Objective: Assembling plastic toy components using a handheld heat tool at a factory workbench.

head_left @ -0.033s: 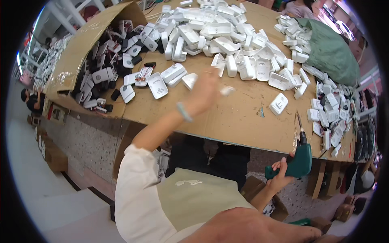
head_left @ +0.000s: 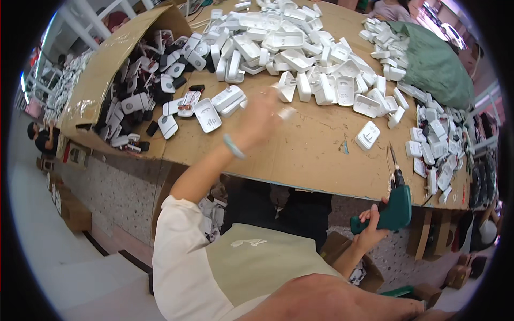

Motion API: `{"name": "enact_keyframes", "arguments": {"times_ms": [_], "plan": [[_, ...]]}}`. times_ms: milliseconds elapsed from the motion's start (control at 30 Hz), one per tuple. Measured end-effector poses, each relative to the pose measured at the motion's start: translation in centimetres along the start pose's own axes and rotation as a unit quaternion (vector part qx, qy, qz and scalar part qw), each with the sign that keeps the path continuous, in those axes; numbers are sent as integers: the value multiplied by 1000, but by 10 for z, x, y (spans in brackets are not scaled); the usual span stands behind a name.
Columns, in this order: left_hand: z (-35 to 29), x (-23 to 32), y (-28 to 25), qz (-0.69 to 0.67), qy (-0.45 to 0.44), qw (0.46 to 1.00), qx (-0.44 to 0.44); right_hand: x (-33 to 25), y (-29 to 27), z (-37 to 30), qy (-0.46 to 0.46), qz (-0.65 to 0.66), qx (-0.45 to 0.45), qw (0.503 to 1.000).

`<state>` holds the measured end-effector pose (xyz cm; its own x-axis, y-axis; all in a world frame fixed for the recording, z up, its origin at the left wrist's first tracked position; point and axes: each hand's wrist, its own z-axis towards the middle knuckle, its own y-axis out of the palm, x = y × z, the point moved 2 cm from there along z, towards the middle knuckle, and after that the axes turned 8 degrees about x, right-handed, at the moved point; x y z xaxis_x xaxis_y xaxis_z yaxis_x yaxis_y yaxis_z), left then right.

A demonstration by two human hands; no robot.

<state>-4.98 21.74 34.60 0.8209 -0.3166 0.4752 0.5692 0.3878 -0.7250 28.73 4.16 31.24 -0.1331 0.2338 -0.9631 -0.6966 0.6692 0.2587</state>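
My left hand (head_left: 257, 122), a bracelet on its wrist, is over the middle of the table and smeared by motion. A small white plastic piece (head_left: 287, 113) sticks out beside its fingers and seems gripped; its exact kind is too blurred to tell. At the table's front edge on the right, my right hand (head_left: 370, 224) is wrapped round the handle of a green soldering gun (head_left: 399, 208). The gun's long thin tip (head_left: 394, 156) points up and away over the tabletop. Past that tip lies a white plug casing (head_left: 368, 135), prongs up.
A big heap of white casings (head_left: 294, 40) covers the back of the table (head_left: 257, 155). An open cardboard box (head_left: 80, 107) at the left holds white units and black parts. A green sack (head_left: 439, 69) and more white units (head_left: 436, 150) are at the right. Another person (head_left: 393, 9) sits at the far side.
My left hand has moved a little to the left, and the small white piece moved with it. The right hand and the soldering gun stay almost where they were.
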Motion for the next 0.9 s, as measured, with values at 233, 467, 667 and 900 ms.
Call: {"name": "enact_keyframes", "arguments": {"times_ms": [233,467,667,900], "plan": [[130,-39,19,50,223,970,81,-1,29,3,-14,-7,-18,1000],[237,-40,116,315,125,929,-146,-5,24,6,-21,-15,52,998],[146,3,43,161,370,900,164,9,8,19,7,-24,71,997],[-85,30,26,126,332,935,5,5,32,13,5,2,-8,1000]]}}
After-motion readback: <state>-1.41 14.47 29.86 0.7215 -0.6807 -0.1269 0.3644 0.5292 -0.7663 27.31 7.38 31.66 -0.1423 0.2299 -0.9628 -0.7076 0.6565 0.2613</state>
